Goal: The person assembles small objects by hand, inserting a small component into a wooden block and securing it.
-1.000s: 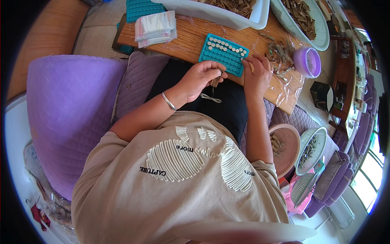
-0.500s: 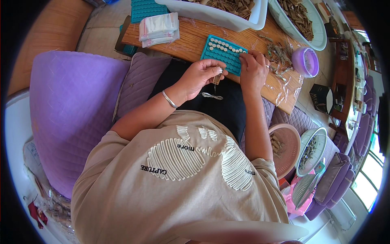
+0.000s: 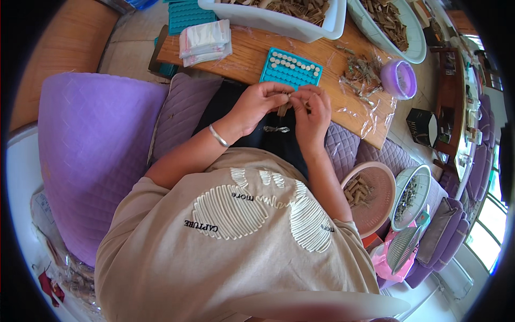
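Observation:
My left hand [image 3: 256, 110] is closed on a small flat brown piece [image 3: 282, 110], whose lower end sticks out below the fingers. Just under it, against my dark trousers, is a looped bundle of pale cord [image 3: 276, 129]. The fingers of my right hand [image 3: 313, 115] are pinched together at the top of the brown piece, touching my left fingertips; whatever they grip is hidden. Right beyond both hands lies a teal tray [image 3: 283, 77] with rows of round hollows. Several small white discs [image 3: 292, 60] fill its far rows.
Clear plastic bags [image 3: 205, 40] are stacked at the table's left. Farther back is a white tub [image 3: 316, 33] of brown pieces. A purple bowl [image 3: 398, 79] and tangled cords [image 3: 360, 72] lie to the right. Baskets [image 3: 370, 198] stand at my right side.
My right hand has moved from the tray's right edge, left and nearer, to meet my left hand. The left hand still holds the brown piece.

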Demonstrator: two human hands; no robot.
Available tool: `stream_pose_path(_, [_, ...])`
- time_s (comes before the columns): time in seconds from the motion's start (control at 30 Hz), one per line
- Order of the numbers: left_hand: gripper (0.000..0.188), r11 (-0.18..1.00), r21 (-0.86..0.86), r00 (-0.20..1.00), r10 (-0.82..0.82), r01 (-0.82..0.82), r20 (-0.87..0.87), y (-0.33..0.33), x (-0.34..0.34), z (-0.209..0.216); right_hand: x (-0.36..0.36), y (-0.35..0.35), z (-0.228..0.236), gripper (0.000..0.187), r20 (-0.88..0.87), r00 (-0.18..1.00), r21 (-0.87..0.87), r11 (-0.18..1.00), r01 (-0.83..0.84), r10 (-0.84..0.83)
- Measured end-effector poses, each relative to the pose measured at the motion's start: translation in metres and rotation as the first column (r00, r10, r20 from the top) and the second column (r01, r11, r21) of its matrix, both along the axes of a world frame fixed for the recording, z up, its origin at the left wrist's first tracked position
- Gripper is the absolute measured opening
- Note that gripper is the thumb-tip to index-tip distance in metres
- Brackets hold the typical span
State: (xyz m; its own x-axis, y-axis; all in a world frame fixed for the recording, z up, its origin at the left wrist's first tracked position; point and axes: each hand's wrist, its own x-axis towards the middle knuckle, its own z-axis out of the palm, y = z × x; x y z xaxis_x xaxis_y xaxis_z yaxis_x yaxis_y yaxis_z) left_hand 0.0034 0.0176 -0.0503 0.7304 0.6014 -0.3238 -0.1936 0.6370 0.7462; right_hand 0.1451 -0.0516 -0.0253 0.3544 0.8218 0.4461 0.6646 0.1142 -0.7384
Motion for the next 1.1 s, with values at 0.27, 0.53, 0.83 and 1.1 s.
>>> stream_pose_path(0.27, [0.025,0.956,0.281,0.985,-0.039,0.086,-0.169,-0.017,-0.013,0.026,0.003,-0.021,0.019,0.016,-0.492,0.862,-0.179,0.954,-0.240,0.124])
stream_pose_path(0.53, [0.019,0.933,0.323,0.986,-0.141,0.162,-0.088,-0.018,-0.018,0.040,0.010,-0.028,0.041,0.029,-0.984,0.128,-0.168,0.868,-0.467,-0.122])
stream_pose_path(0.83, [0.021,0.960,0.226,0.986,-0.152,0.162,-0.064,-0.015,-0.015,0.026,0.022,-0.020,0.037,0.027,-0.835,0.550,-0.259,0.894,-0.367,-0.016])
stream_pose_path(1.1, [0.015,0.999,0.024,0.995,-0.037,0.039,-0.096,0.004,-0.013,0.022,0.259,0.134,0.116,0.014,0.552,0.819,-0.225,0.918,0.327,-0.157])
